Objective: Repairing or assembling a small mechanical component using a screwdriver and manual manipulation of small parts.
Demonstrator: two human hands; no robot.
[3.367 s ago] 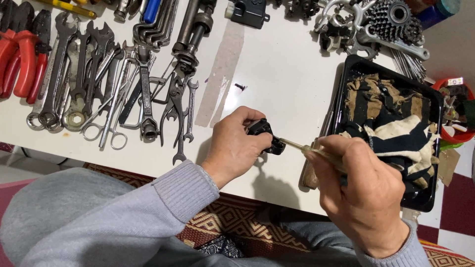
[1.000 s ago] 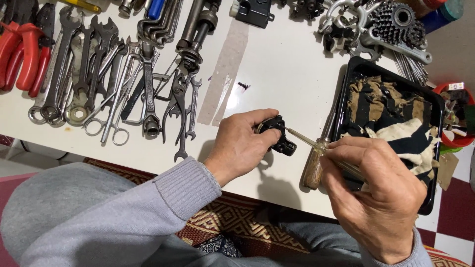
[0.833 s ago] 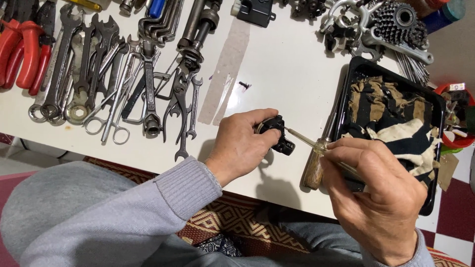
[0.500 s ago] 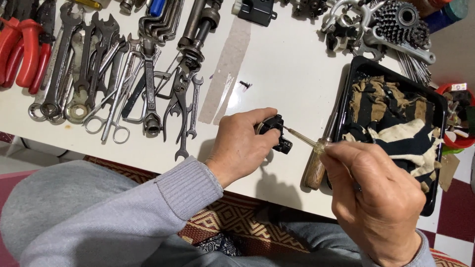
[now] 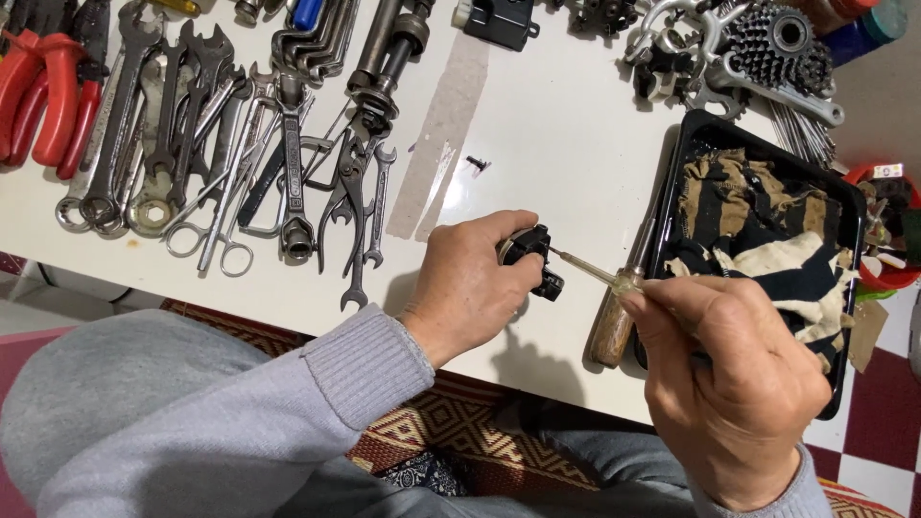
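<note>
A: What is held at this moment?

B: A small black part (image 5: pixel 533 257) is pinched in the left hand (image 5: pixel 472 284), just above the near edge of the white surface (image 5: pixel 566 134). The grip is closed tight around it, thumb over the top. A thin screwdriver (image 5: pixel 593 276) is held in the right hand (image 5: pixel 731 372), fingers curled shut around its handle, and the tip is set against the part.

A: What could go wrong from here?

B: The tip could be slipped off the part if it is pushed at an angle, and the thumb beside it could be jabbed. The part is gripped only by the fingertips, so it could be twisted loose and dropped over the edge. A tiny dark screw (image 5: pixel 476 163) is left lying alone on the surface, and it could easily be brushed away and lost.

A: And what lies near?

B: A wooden-handled tool (image 5: pixel 614 324) is laid just beside the black tray (image 5: pixel 689 136), in which striped rags (image 5: pixel 758 230) are piled. Wrenches (image 5: pixel 357 221) are spread well to the left, and red-handled pliers (image 5: pixel 38 96) at the far left.

A: What is changed since the earliest frame?

B: The part is turned slightly and raised a little; the right hand is drawn back and lower, so more of the shaft is exposed. The tools are left unmoved.
</note>
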